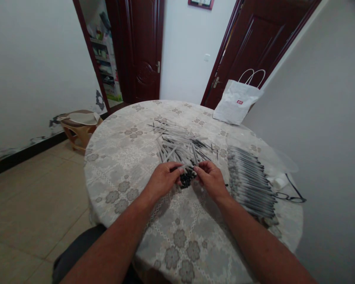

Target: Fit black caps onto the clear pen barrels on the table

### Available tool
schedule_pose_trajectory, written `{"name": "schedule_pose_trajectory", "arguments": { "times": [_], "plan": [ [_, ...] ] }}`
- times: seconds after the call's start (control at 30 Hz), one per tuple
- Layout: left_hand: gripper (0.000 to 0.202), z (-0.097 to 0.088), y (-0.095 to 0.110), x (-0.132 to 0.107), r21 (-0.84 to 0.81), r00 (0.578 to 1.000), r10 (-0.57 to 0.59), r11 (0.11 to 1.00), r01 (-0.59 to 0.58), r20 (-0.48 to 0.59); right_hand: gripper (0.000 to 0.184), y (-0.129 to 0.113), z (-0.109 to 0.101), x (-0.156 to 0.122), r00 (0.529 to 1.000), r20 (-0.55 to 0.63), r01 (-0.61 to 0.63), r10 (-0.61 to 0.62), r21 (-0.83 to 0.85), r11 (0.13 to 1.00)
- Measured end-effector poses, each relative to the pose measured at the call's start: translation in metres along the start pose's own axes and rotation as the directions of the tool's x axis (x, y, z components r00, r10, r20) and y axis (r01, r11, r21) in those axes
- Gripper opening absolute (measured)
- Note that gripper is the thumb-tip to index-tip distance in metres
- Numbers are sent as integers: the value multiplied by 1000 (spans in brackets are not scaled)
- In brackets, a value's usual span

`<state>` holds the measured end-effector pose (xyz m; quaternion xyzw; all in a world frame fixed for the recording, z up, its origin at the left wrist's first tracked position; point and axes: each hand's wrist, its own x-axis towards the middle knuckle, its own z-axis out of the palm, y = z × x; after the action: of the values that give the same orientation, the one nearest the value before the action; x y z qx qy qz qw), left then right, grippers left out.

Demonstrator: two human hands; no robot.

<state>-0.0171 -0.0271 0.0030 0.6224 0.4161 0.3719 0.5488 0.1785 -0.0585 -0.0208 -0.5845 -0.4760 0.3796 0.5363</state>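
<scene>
My left hand (163, 178) and my right hand (210, 178) meet over a small heap of black caps (187, 179) on the round table (130, 157). Both have their fingers curled in a pinch. A thin grey pen barrel (194, 154) rises from my right fingertips; what my left fingertips pinch is too small to name. Just beyond my hands lies a loose pile of grey pen barrels and refills (177, 142). To the right, a neat row of assembled pens (250, 179) lies side by side.
A white paper bag (236, 100) stands at the table's far right edge. Eyeglasses (290, 193) and a clear plastic sheet (272, 157) lie right of the row. A low wooden stool (79, 128) stands on the floor at left. Dark doors behind.
</scene>
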Motion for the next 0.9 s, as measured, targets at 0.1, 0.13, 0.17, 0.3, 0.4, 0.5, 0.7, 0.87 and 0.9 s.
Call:
{"name": "schedule_pose_trajectory", "arguments": {
  "times": [0.1,0.13,0.17,0.3,0.4,0.5,0.7,0.87,0.9],
  "plan": [
    [35,-5,-2,3,13,998,-19,1000,20,-55,32,7,-5,7,998,-32,42,-47,-132,990],
    [36,-5,-3,3,4,997,-27,1000,28,-70,32,9,-6,8,998,-37,52,-58,-158,986],
    [36,-6,-3,3,-17,996,-37,999,36,-79,31,10,-7,8,997,-41,55,-63,-173,983],
    [34,-5,-3,3,-213,993,-76,976,54,-96,29,7,-7,5,996,0,86,-88,-213,973],
    [33,-10,0,5,-391,986,-97,920,38,-133,27,-2,-10,-3,981,79,192,-176,-321,927],
    [30,-22,4,7,-523,980,-100,853,-4,-169,27,-12,-12,-13,949,151,314,-276,-427,848],
    [28,-42,7,7,-588,983,-78,808,-34,-164,24,-18,-11,-20,909,160,411,-385,-502,761],
    [25,-41,8,5,-596,985,-87,803,-18,-146,23,-17,-10,-20,908,142,409,-393,-496,766],
    [25,-40,8,5,-596,986,-89,803,-15,-144,23,-17,-10,-20,907,147,413,-394,-494,765]
  ]
}}
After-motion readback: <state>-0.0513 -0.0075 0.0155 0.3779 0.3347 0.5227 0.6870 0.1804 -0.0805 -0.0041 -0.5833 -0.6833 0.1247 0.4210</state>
